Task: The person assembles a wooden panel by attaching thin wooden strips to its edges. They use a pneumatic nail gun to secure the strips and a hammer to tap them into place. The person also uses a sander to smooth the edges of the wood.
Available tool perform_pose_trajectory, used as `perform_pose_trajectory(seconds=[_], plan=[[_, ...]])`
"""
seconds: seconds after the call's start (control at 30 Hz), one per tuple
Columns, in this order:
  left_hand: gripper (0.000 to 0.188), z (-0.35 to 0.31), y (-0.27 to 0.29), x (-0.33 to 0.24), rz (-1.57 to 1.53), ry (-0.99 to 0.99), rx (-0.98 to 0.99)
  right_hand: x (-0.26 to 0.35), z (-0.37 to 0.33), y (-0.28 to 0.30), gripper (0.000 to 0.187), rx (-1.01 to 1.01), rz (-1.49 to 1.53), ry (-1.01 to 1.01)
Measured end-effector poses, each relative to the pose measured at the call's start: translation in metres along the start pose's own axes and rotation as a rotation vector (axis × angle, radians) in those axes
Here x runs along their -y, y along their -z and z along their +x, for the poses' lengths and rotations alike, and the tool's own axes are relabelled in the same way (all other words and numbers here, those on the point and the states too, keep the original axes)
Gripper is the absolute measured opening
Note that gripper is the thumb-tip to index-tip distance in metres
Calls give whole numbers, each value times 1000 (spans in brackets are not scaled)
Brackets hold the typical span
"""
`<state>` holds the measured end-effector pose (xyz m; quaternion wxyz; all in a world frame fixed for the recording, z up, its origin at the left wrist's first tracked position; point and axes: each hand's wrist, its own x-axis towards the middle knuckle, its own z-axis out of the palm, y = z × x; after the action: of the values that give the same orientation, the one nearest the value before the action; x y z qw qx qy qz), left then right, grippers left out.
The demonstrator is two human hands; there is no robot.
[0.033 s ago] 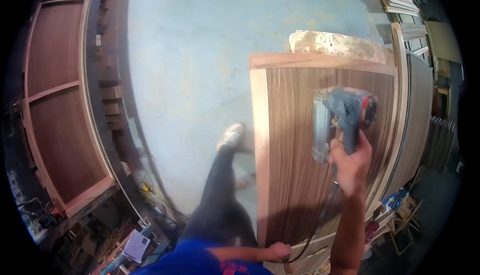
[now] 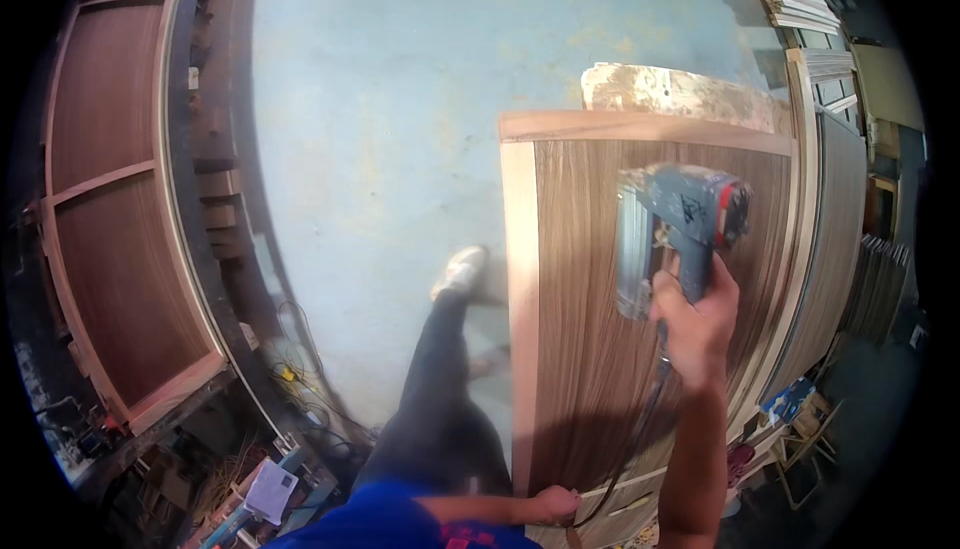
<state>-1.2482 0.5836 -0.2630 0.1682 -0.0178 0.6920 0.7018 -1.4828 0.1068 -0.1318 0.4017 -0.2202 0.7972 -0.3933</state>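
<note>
My right hand (image 2: 698, 324) is closed round the handle of a grey air nail gun (image 2: 690, 204) with a red ring and a long silvery magazine. It is over a framed wood panel (image 2: 590, 349) with dark striped grain and pale edge strips; whether its nose touches is hidden. A dark air hose (image 2: 640, 439) trails from the handle down toward me. By the near left corner of the panel, my left hand (image 2: 556, 505) is curled shut; what lies inside its fingers, if anything, is hidden.
To the left, a second framed reddish panel (image 2: 115, 189) rests on a dark-edged bench. Cables with a yellow plug (image 2: 291, 374) lie below it. A paint-stained board (image 2: 680, 89) sticks out beyond the panel. More boards (image 2: 825, 229) stand at right, and my shoe (image 2: 462, 271) is on the bluish floor.
The nail gun and my right hand have shifted slightly left and up over the panel. My left hand has stayed almost where it was.
</note>
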Motion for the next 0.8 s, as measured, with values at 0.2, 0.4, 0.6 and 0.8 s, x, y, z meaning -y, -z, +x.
perform_pose_trajectory(seconds=[0.2,0.4,0.6,0.8], plan=[[27,9,-7,2,-9,-29,25,17,36,-46,11,65,-42,-71],[35,24,-75,24,-236,134,76,20,44,-48,11,78,-128,-66],[29,5,5,9,-343,136,51,23,33,-47,16,63,-212,-95],[20,-5,10,6,-244,-8,64,14,-85,78,37,88,-563,-190]])
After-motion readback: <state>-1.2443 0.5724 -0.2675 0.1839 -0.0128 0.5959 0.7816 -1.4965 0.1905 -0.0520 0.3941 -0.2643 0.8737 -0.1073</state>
